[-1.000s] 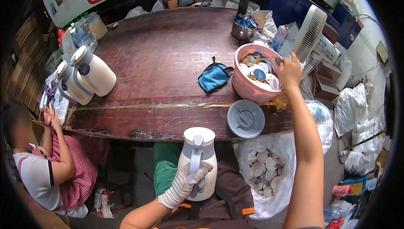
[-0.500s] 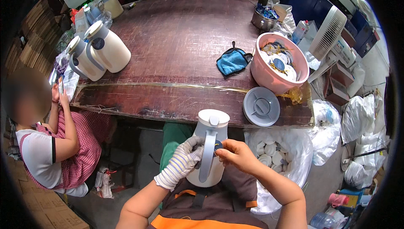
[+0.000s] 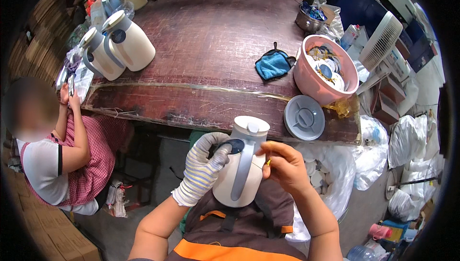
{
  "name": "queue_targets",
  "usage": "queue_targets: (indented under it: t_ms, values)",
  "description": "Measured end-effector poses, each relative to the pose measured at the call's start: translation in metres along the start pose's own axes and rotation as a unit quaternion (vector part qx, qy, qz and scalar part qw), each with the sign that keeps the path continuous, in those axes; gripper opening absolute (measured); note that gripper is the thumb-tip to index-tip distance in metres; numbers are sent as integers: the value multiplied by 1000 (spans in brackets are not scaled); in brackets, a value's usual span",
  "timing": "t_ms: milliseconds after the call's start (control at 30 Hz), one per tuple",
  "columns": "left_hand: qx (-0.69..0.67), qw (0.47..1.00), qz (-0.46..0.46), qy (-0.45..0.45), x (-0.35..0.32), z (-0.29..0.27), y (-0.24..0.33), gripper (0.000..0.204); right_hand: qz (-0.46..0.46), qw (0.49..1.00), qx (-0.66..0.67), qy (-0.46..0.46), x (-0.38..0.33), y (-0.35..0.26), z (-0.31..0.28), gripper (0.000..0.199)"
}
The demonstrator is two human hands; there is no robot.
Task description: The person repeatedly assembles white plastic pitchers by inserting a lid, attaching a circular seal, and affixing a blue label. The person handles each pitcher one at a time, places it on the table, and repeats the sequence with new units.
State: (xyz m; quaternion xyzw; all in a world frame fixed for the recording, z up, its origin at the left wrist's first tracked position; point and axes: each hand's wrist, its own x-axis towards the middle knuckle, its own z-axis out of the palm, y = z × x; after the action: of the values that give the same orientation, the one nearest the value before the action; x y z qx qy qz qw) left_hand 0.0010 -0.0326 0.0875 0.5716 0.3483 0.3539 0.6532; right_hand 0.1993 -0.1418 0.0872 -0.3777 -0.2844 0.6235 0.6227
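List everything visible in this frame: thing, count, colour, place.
jug in hands: 1, cream with grey handle, over the lap
jugs: 2, cream, table's left end
basin: 1, pink, holding round parts, table's right
lid: 1, grey, table's near edge
cloth: 1, blue, mid-table
metal bowl: 1, far right
fan: 1, white, right
table: 1, dark brown
seated person: 1, left
left hand: gloved, on jug
right hand: bare, at handle

Dark wooden table [image 3: 201, 45]; grey floor [image 3: 369, 213]; white fan [image 3: 381, 40] right.
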Motion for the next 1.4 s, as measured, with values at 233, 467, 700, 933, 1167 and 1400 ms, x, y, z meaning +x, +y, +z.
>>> queue_targets:
  t_ms: [233, 467, 700, 933, 1167, 1400]
  values:
    - [192, 954, 216, -78, -3, 1, 15, 22, -182, 851, -492, 19, 13, -12, 47, 50]
    - [-258, 915, -242, -193, -12, 14, 7, 34, -221, 818, -526, 73, 24, -4, 39, 24]
    - [-207, 957, -203, -32, -24, 3, -2, 27, -73, 958, -20, 277, 30, 9, -41, 16]
    - [-213, 959, -187, 21, -31, -10, -8, 45, 64, 992, -57, 97, -23, 73, -34, 18]
    - [-70, 982, -172, 11, -5, -25, -3, 47, 20, 982, -187, 5, -31, 82, -6, 16]
    - [-13, 981, -186, 59, -9, -37, -2, 40, -196, 857, -472, 68, -34, 42, 10, 11]
